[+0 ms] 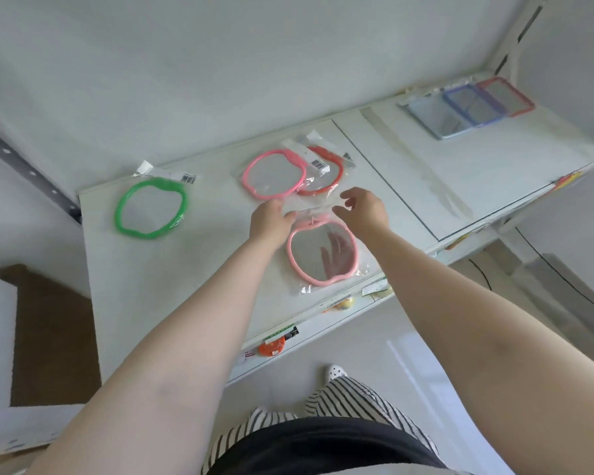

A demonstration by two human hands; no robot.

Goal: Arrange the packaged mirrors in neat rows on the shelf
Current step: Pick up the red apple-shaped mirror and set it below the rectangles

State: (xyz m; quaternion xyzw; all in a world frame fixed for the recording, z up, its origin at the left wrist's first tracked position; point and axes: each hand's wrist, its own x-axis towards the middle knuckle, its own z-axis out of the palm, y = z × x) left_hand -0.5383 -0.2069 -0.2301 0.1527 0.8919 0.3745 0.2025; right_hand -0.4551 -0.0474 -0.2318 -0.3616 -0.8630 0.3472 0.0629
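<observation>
On the white shelf, a green-framed mirror lies far left in its bag, well apart from both hands. The left hand pinches the top edge of the pale pink mirror's bag, just behind the frame. Beyond it, a bright pink mirror overlaps a red mirror. The right hand hovers over the same bag edge, fingers loosely spread. Rectangular mirrors lie far right.

Four apple-shaped mirrors, three rectangular mirrors, two hands
</observation>
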